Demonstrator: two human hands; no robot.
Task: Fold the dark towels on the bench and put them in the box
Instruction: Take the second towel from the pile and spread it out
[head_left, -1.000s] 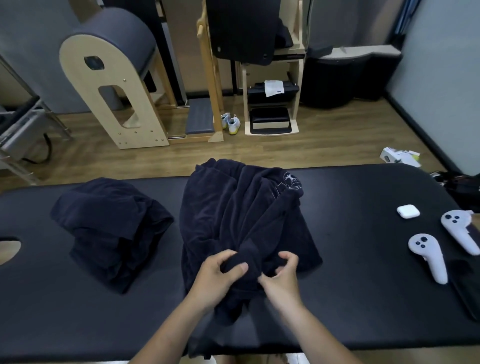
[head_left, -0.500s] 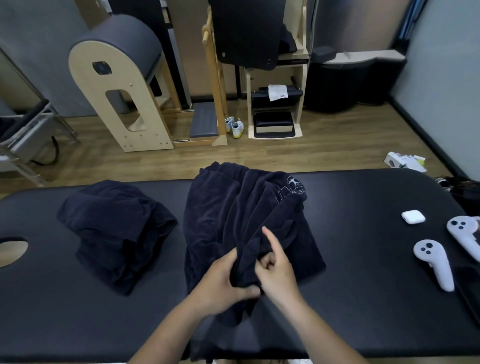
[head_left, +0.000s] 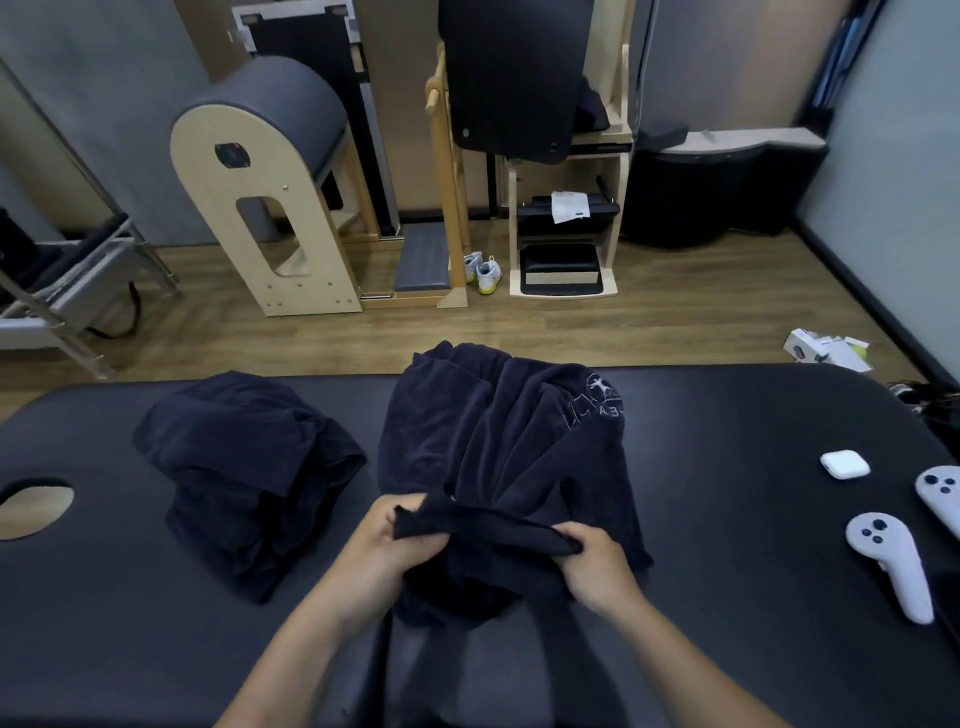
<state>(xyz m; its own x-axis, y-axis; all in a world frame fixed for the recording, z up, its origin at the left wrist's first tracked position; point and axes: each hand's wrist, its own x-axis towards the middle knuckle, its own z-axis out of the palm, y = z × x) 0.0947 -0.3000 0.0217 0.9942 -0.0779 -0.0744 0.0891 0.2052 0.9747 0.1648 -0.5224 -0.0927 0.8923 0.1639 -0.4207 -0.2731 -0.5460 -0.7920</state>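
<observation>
A crumpled dark navy towel (head_left: 498, 447) with a pale embroidered logo lies in the middle of the black padded bench (head_left: 727, 519). My left hand (head_left: 387, 545) and my right hand (head_left: 597, 566) each grip the towel's near edge, which is stretched between them just above the bench. A second dark towel (head_left: 244, 467) sits bunched in a heap to the left, apart from both hands. No box is in view.
Two white handheld controllers (head_left: 888, 561) and a small white earbud case (head_left: 844, 463) lie on the bench's right end. A face hole (head_left: 31, 506) opens at the left end. Wooden exercise equipment (head_left: 270, 208) and shoes (head_left: 482, 267) stand on the floor beyond.
My hands were close together, bunching the towel's near part. They have since moved apart and pulled its edge taut between them. The left heap has not moved.
</observation>
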